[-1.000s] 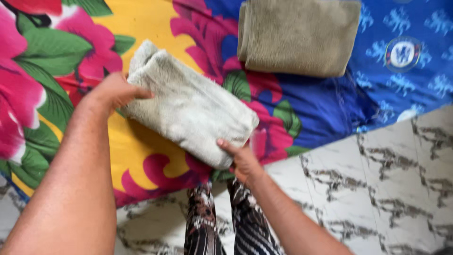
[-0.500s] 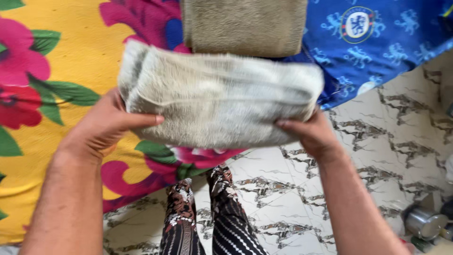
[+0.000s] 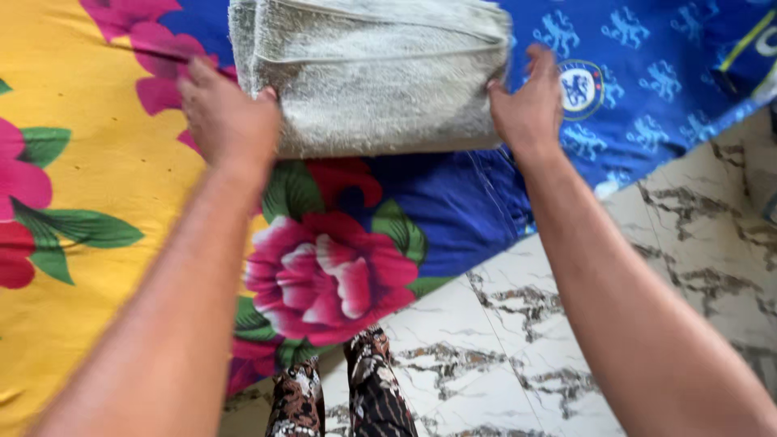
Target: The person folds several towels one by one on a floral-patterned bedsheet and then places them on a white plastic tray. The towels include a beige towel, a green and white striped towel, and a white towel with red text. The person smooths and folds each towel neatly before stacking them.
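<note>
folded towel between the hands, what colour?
Pale grey-green folded towel; head view shows it best.

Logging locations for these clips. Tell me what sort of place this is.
Probably a room in a home, likely a bedroom. A flowered bedsheet and a blue printed cloth lie spread beside a marble-patterned tiled floor, and both hands hold a folded towel.

Both arms are stretched straight out ahead, forearms bare and running up from the bottom corners, roughly parallel. The left hand sits palm down, back of the hand up, fingers curled forward and out of sight. The right hand is turned on edge, thumb side up, fingers pointing ahead and pressed flat, wrist straight and in line with the forearm.
</note>
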